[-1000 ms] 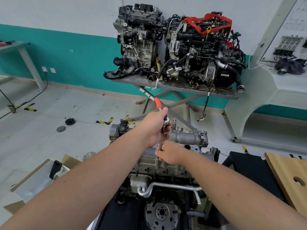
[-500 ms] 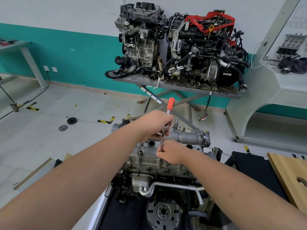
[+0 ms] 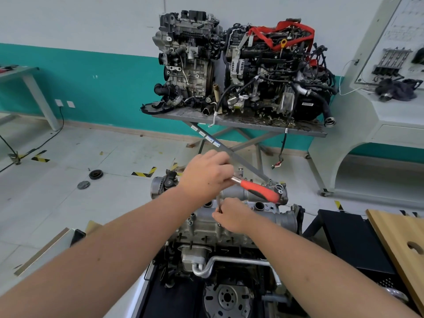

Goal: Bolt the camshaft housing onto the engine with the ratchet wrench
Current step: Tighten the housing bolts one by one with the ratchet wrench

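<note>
Above engine [image 3: 218, 228], labels [image 3: 202, 133] seemingly unreadable.

Matt cast-metal camshaft housing [image 3: 238, 220]; ratchet wrench [image 3: 257, 190] grip glossy red, probably plastic.

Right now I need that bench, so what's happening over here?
A person is bolting the camshaft housing onto an engine. The left hand grips the ratchet wrench near its head, its red handle pointing right. The right hand pinches the extension bar down at the housing, steadying it.
</note>
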The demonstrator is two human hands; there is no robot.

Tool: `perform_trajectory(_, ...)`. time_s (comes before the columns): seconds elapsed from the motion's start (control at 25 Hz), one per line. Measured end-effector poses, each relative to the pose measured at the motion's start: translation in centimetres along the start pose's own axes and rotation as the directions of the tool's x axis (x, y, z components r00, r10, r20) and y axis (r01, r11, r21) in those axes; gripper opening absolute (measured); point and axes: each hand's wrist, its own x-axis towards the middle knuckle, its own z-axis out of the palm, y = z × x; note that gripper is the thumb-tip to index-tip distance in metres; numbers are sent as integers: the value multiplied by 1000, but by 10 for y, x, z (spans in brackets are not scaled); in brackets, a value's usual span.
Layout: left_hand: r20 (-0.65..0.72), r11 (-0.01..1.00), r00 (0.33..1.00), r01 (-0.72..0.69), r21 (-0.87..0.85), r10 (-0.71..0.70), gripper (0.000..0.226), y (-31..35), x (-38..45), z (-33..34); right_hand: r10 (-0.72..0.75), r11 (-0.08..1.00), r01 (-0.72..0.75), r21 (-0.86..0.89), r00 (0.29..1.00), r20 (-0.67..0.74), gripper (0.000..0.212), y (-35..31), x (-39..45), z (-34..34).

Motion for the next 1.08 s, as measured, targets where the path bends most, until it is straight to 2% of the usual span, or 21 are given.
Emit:
perform_trajectory(0.04,-122,991,985,110,-76,-119,21,0,-7,10,9,1000,-9,-9,1000,-13,35,-1,1,2)
perform_trajectory(0.08,-178,958,951,223,-178,-254,22,4,-13,18,19,1000,-19,1,999,-28,30,-3,2,3)
perform_trajectory(0.12,-183,906,913,303,-296,-365,25,9,-17,24,23,999,-21,40,999,-37,25,-4,1,2)
perform_trajectory(0.2,-132,774,867,348,-529,-480,38,23,-20,33,7,995,-4,100,999,-33,23,-3,1,2)
perform_trajectory(0.24,-90,655,829,363,-663,-551,37,31,-19,35,8,995,-6,101,1000,-20,29,-3,-1,2)
perform_trajectory(0.28,0,456,757,393,-799,-653,35,37,-14,36,10,996,-10,91,1000,-5,34,0,-3,4)
perform_trajectory(0.32,166,168,653,417,-893,-739,35,41,-7,34,17,992,-19,123,1000,13,39,1,-5,5)
perform_trajectory(0.36,346,-115,560,406,-907,-753,38,43,-1,33,18,987,-21,158,1000,21,42,2,-6,6)
perform_trajectory(0.4,471,-318,513,361,-877,-717,41,44,2,31,27,984,-28,175,1000,11,44,2,-8,6)
perform_trajectory(0.44,542,-435,498,324,-840,-677,41,42,4,29,37,985,-34,171,999,-15,45,1,-8,6)
perform_trajectory(0.52,603,-510,499,326,-796,-623,35,36,5,26,48,986,-36,163,996,-71,43,-1,-10,6)
perform_trajectory(0.6,632,-507,533,381,-773,-563,31,31,3,21,53,982,-38,183,996,-75,39,-3,-12,4)
perform_trajectory(0.68,646,-525,591,395,-754,-483,27,27,-4,19,60,979,-47,200,997,-56,42,-4,-15,4)
perform_trajectory(0.8,599,-622,702,283,-730,-385,18,21,-17,18,67,983,-58,174,997,-46,45,-5,-15,3)
perform_trajectory(0.84,581,-633,721,257,-730,-378,17,19,-20,18,72,985,-63,160,996,-49,45,-5,-14,3)
perform_trajectory(0.92,568,-614,722,253,-748,-395,16,18,-21,20,84,988,-77,133,995,-55,41,-4,-13,4)
perform_trajectory(1.08,560,-526,678,290,-799,-476,13,18,-16,22,87,991,-80,111,994,-61,41,-3,-12,6)
